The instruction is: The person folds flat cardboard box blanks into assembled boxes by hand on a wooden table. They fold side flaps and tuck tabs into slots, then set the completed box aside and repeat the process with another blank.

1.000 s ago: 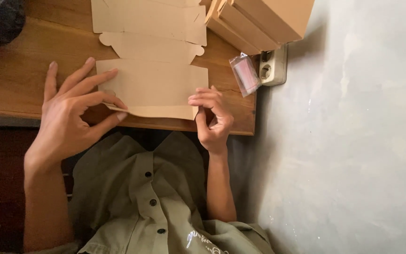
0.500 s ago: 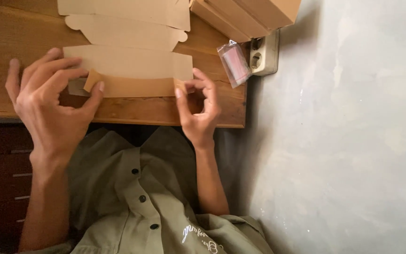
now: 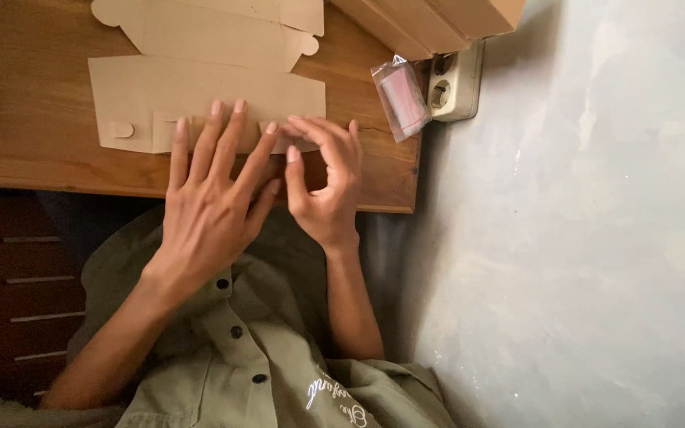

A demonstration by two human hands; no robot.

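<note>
Cardboard box blank (image 3: 200,91) is lying flat on the wooden table (image 3: 25,119), near its front edge, apparently so its flaps can be pressed against a hard surface. Left hand (image 3: 212,198) is spreading its fingers flat over the blank's lower strip, pinning rather than gripping it, while right hand (image 3: 323,178) is curling half-closed with fingertips pinching the edge flap, which is hidden under them. Plastic packet (image 3: 399,99) beside the wall socket (image 3: 453,83) is too blurred to identify; stacked boxes (image 3: 438,20) are getting cropped at top.
</note>
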